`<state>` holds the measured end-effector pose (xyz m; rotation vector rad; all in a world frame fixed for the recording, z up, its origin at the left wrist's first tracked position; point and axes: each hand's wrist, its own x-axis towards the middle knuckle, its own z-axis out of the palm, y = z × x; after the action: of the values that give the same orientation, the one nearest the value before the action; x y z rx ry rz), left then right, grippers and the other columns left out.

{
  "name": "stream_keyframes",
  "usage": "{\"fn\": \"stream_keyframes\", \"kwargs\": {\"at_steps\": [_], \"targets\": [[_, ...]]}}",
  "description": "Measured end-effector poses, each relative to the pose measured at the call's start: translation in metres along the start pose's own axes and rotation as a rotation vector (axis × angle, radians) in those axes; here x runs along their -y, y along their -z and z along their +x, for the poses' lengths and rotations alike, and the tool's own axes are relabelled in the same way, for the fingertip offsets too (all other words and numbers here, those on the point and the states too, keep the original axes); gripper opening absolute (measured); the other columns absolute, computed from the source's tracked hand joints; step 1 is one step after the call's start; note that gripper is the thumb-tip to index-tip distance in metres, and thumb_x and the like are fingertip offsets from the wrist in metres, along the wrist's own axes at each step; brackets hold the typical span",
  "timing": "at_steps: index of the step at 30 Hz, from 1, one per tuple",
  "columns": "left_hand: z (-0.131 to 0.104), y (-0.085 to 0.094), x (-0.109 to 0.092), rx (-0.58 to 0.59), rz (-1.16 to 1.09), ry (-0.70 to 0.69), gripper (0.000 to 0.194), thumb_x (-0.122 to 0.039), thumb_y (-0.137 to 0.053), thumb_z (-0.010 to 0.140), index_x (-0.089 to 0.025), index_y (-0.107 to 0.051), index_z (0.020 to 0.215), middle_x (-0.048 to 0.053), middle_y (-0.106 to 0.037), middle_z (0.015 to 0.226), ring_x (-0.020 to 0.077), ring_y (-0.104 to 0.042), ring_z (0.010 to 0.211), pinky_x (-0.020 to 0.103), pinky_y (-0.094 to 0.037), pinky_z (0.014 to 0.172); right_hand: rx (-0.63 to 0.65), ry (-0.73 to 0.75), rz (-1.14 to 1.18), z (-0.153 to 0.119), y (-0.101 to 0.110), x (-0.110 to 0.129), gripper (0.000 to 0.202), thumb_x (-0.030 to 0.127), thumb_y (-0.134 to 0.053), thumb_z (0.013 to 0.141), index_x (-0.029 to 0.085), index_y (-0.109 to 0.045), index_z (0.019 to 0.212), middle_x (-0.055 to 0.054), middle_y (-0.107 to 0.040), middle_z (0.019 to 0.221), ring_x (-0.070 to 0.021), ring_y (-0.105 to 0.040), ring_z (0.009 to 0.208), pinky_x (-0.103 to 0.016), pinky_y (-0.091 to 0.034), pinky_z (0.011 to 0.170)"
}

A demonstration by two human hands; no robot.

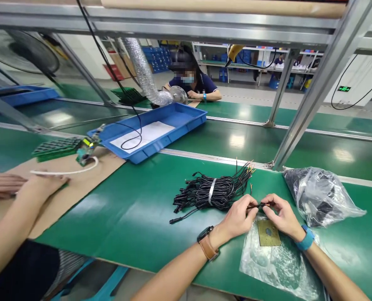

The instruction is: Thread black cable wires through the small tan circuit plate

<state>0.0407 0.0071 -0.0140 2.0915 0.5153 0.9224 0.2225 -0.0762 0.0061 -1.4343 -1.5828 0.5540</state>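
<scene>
Two bare hands nearly meet over the green tabletop [142,196], and I have both on my head view. On the left hand [240,214], the grip pinches a thin black cable [259,205] between thumb and fingers; on the right hand [279,213], thumb and fingertips press together on that cable's end, where I make out coppery wire. The cable sits between the hands, just beyond a brass-coloured square plate [269,241] lying on a clear plastic sheet [264,271]. Just left of my grip rests a bundle of black cables [225,194] with a pale tie [212,191] around it. To the right I see a clear bag [320,192] with dark contents. Farther back stands a blue tray [188,123]; at far left, a co-worker's hand [41,184] rests over brown sheeting [90,179].
</scene>
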Motion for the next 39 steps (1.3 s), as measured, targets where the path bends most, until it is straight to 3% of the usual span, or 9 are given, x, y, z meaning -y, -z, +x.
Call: {"fn": "stream_keyframes", "kwargs": {"at_steps": [6,10,24,29,35,39], "targets": [[-0.002,-0.004,0.003,0.046,0.04,-0.001,0.009,-0.015,-0.052,0.093,-0.018,-0.055,0.085,0.002,-0.06,0.079,0.0138,-0.057,0.072,0.026,-0.042,0.066,0.039,-0.141,0.11,-0.022,-0.005,-0.022,0.016,0.032,-0.059,0.095,0.019,-0.063,0.103,-0.006,-0.069,0.094,-0.0165,-0.067,0.082,-0.028,-0.056,0.077],[-0.005,-0.007,0.004,0.046,0.068,0.001,0.011,-0.015,-0.053,0.093,-0.018,-0.058,0.084,0.002,-0.064,0.077,0.0143,-0.059,0.071,0.027,-0.042,0.067,0.033,-0.153,0.125,-0.032,-0.009,-0.028,0.016,0.033,-0.061,0.094,0.018,-0.063,0.1,-0.007,-0.069,0.092,-0.0162,-0.067,0.078,-0.027,-0.056,0.073],[-0.013,-0.016,0.004,0.067,0.09,0.047,0.015,-0.01,-0.048,0.089,-0.018,-0.056,0.08,0.002,-0.066,0.076,0.0146,-0.059,0.068,0.026,-0.041,0.065,0.061,-0.088,0.109,-0.031,-0.017,-0.016,0.006,0.021,-0.059,0.089,0.018,-0.064,0.088,-0.004,-0.071,0.08,-0.0147,-0.065,0.068,-0.024,-0.053,0.064],[-0.012,-0.018,0.002,0.055,0.091,0.099,0.014,-0.009,-0.05,0.088,-0.018,-0.056,0.079,0.002,-0.066,0.075,0.0146,-0.059,0.067,0.026,-0.041,0.064,0.043,-0.069,0.089,-0.03,-0.021,-0.016,0.008,0.024,-0.059,0.091,0.018,-0.063,0.087,-0.004,-0.07,0.08,-0.0143,-0.063,0.068,-0.024,-0.053,0.065],[-0.002,-0.007,-0.002,0.151,0.093,0.1,0.01,-0.018,-0.054,0.094,-0.018,-0.061,0.087,0.003,-0.068,0.081,0.0151,-0.061,0.072,0.026,-0.042,0.067,-0.015,-0.115,0.053,-0.03,-0.017,-0.017,0.005,0.023,-0.06,0.089,0.018,-0.06,0.087,-0.002,-0.065,0.076,-0.0139,-0.062,0.065,-0.024,-0.053,0.064],[-0.001,-0.002,-0.001,0.186,0.1,0.092,0.017,-0.017,-0.053,0.094,-0.018,-0.059,0.078,0.001,-0.064,0.072,0.0139,-0.057,0.065,0.025,-0.039,0.063,-0.015,-0.101,0.059,-0.031,-0.018,-0.016,0.005,0.023,-0.059,0.088,0.019,-0.06,0.086,-0.002,-0.067,0.076,-0.014,-0.063,0.065,-0.024,-0.053,0.063]]}}
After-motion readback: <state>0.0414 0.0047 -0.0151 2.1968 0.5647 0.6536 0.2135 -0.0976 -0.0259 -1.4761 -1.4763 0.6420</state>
